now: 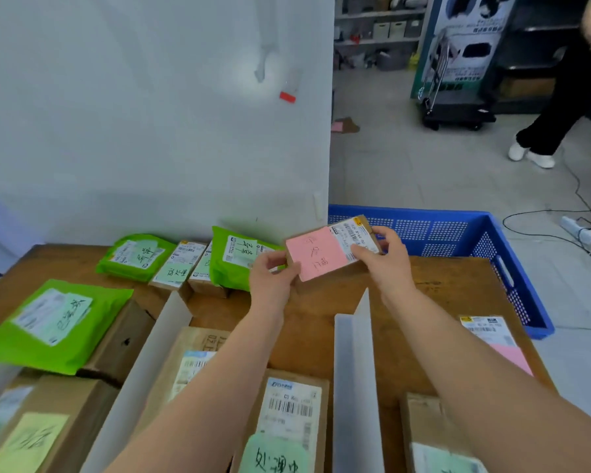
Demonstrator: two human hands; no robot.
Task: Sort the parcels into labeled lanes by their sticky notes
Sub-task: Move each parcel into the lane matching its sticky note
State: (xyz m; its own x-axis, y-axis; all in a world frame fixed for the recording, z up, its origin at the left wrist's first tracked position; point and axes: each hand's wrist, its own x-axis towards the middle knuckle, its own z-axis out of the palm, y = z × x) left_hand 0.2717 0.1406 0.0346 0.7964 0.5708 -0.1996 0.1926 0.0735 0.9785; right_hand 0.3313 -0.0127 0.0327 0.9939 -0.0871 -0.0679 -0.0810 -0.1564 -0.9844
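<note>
A small brown cardboard parcel with a pink sticky note and a white shipping label is held above the far part of the wooden table. My left hand grips its near left corner. My right hand grips its right end, thumb on the label. Two white dividers, the left divider and the right divider, split the table into lanes. Green mailer bags and small boxes with green notes lie at the back left.
A blue perforated crate stands off the table's far right corner. Boxes with green notes fill the middle lane, and a parcel with a pink note lies in the right lane. A yellow-noted box sits near left. A person stands at the far right.
</note>
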